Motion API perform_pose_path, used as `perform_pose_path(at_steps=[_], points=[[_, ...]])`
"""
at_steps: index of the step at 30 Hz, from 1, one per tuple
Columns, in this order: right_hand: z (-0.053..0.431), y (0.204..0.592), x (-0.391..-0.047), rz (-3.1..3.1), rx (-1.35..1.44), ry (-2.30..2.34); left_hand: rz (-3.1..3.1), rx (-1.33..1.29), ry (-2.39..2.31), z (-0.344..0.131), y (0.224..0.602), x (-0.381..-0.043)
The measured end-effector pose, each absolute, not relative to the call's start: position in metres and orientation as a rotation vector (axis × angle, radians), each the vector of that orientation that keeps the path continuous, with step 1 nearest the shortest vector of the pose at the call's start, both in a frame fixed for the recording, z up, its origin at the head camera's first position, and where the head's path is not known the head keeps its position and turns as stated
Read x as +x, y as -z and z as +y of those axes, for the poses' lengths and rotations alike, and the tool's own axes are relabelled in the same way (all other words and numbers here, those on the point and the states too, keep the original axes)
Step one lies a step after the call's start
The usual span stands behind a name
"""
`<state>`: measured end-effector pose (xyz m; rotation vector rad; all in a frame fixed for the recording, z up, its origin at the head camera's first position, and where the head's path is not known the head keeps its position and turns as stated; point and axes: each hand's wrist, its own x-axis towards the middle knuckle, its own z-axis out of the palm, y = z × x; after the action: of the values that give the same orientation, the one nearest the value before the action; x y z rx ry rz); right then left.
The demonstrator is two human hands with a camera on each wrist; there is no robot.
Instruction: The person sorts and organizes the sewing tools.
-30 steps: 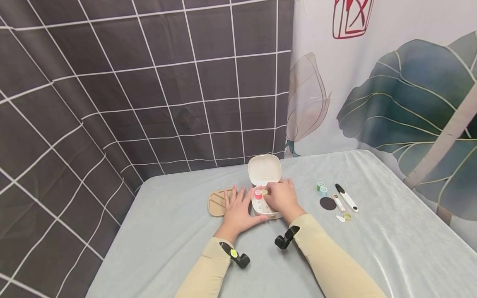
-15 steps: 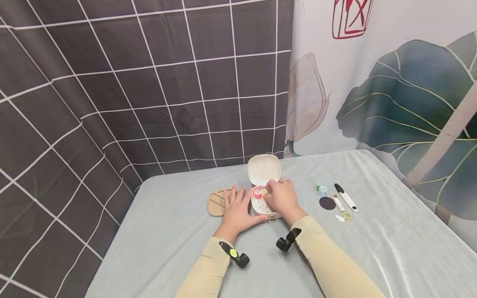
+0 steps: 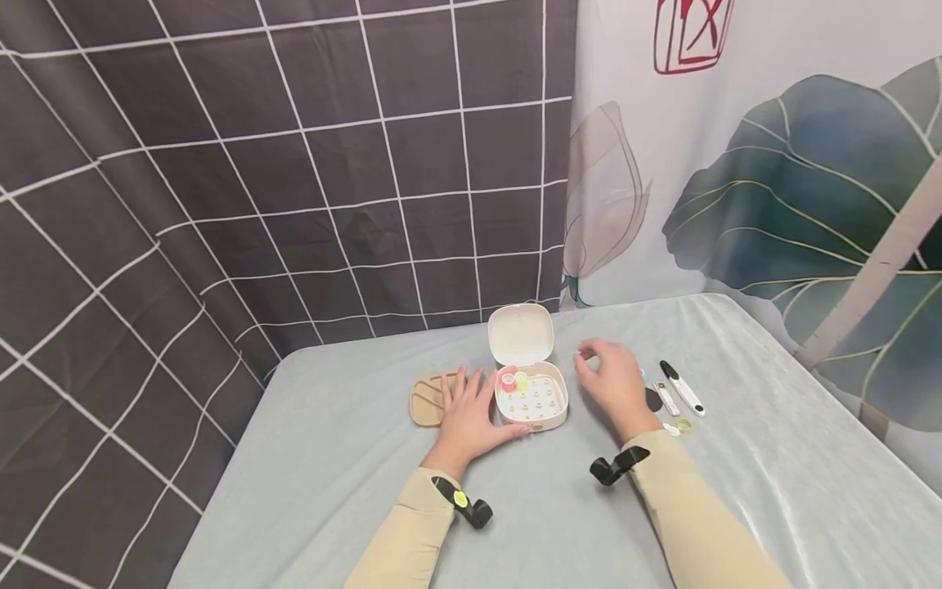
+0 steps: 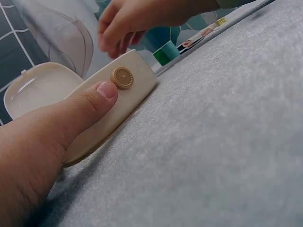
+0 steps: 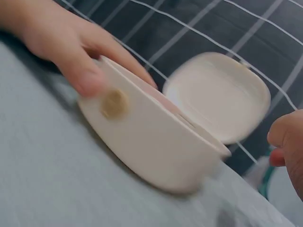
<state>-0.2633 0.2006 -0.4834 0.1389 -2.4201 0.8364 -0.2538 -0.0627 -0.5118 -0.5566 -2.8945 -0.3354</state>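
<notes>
Partly covered by the outer fingers of the left hand (image 3: 469, 417), a tan divided tray (image 3: 424, 402) lay furthest left on the grey cloth (image 3: 530, 499). Those fingers were straight and spread, the index finger beside the left side of a cream box (image 3: 553, 422) and the thumb pressed to its front, next to a round tan button (image 4: 122, 78). Just right of that index finger, a pink spool (image 3: 509, 383) and a yellow-green spool (image 3: 521, 380) stood side by side in the box, with bare pegs around them. Beyond the fingers of both hands, the lid (image 3: 521, 334) stood raised. The right hand (image 3: 616, 384) hung apart from the box, to its right, its fingers loosely bent. Right of those fingers lay a black disc (image 3: 653, 399), partly hidden by the hand, then a small pale tool (image 3: 666, 399), a small white piece (image 3: 670, 429) beside a yellow ring (image 3: 684, 425), and, furthest from the fingers, a black-and-white tool (image 3: 684, 388).
</notes>
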Motion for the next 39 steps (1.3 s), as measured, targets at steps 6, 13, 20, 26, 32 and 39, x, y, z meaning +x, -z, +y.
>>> perform_pose_path(at_steps=[6, 13, 20, 26, 32, 39], points=[[0.237, 0.492, -0.261, -2.373, -0.001, -0.762, -2.901, -0.551, 0.342, -0.066, 0.511, -0.255], [0.256, 0.502, -0.261, -2.464, -0.159, -0.763, -2.890, -0.553, 0.341, -0.068, 0.511, -0.256], [0.260, 0.503, -0.259, -2.532, -0.257, -0.742, -2.894, -0.548, 0.337, -0.066, 0.512, -0.256], [0.261, 0.506, -0.258, -2.596, -0.305, -0.711, -2.896, -0.551, 0.355, -0.064, 0.511, -0.253], [0.261, 0.507, -0.258, -2.623, -0.324, -0.676, -2.883, -0.553, 0.350, -0.063, 0.513, -0.252], [0.259, 0.506, -0.257, -2.589, -0.307, -0.686, -2.879, -0.555, 0.349, -0.063, 0.514, -0.254]])
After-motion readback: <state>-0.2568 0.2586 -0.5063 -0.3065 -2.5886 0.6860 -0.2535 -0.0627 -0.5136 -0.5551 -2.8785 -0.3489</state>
